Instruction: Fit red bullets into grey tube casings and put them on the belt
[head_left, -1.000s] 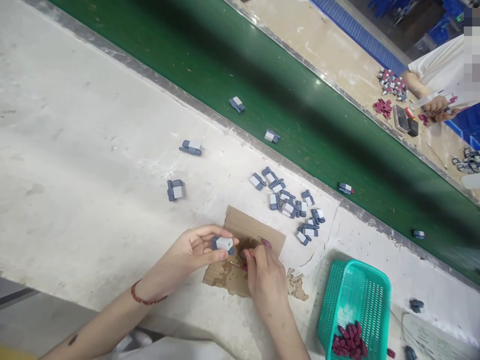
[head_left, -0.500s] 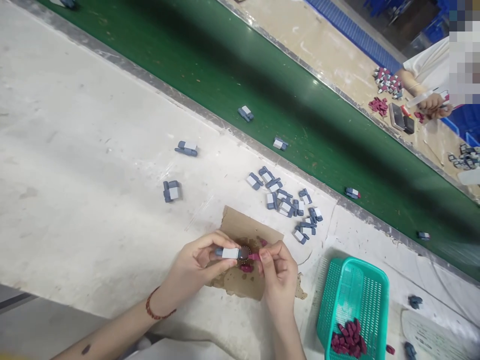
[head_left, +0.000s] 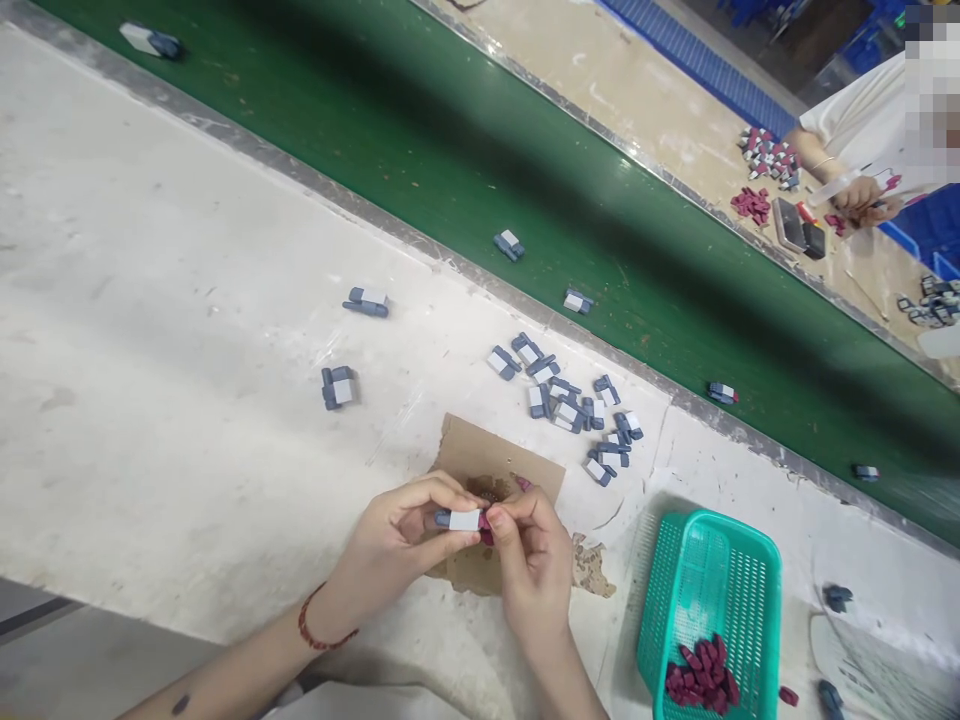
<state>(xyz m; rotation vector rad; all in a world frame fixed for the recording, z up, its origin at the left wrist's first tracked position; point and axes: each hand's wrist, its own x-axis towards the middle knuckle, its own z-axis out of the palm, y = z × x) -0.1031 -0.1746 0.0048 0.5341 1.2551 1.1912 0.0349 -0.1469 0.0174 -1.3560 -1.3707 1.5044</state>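
Over a stained piece of cardboard (head_left: pixel 480 445), my left hand (head_left: pixel 390 545) pinches a small blue-grey and white plastic toy part (head_left: pixel 463 520) between thumb and fingers. The thumb and forefinger of my right hand (head_left: pixel 536 565) press a small maroon piece (head_left: pixel 484 521) against the right end of that part. My fingertips partly hide the joint between the two. Another maroon piece (head_left: pixel 523 483) lies on the cardboard just behind my right fingers. More maroon shows under the held part, mostly covered.
Several blue-and-white parts (head_left: pixel 566 415) lie grouped beyond the cardboard. At right stands a green basket (head_left: pixel 778 600) with a maroon pile (head_left: pixel 703 675). A green conveyor belt (head_left: pixel 360 150) carrying spaced parts crosses behind. Across it, a co-worker's hands (head_left: pixel 862 198) handle small pieces.
My right hand has moved left, bringing the maroon piece from a short gap up against the blue-and-white part. Parts on the belt have shifted rightward.
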